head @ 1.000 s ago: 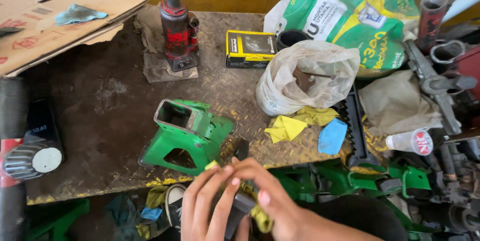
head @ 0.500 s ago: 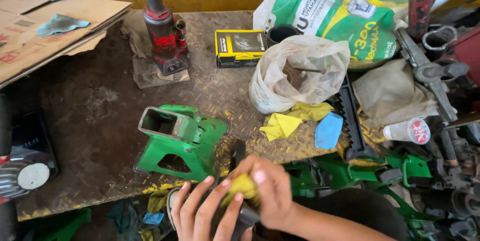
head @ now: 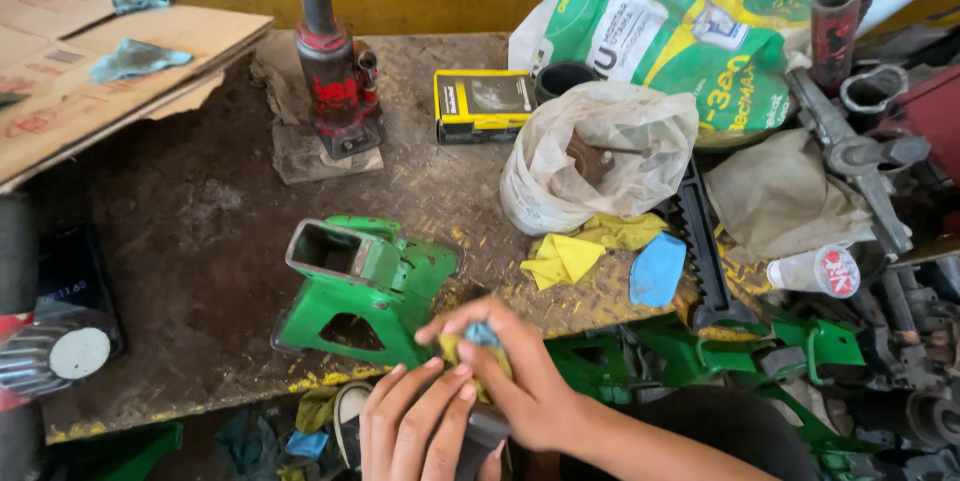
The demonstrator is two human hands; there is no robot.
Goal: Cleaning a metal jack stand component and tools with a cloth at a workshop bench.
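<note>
We rub a dark part (head: 480,436), left hand (head: 415,426) cupping it, right hand (head: 520,381) pinching yellow rag (head: 470,351); wiping underway, not finished.

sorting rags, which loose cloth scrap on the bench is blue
The blue scrap beside the ribbed black bar; the yellow scrap lies left of it, by the white bag.

A repair workshop, seen over a cluttered metal counter (head: 200,241).

A dirty, paint-flecked tread-plate top is shown, with a red bottle jack (head: 335,81) at upper centre and a green cast machine housing (head: 365,286) at lower centre. Greasy steel parts (head: 860,151) are piled at the right edge, more green parts (head: 790,351) are heaped at lower right, and flattened cardboard (head: 90,71) is laid at upper left.
</note>
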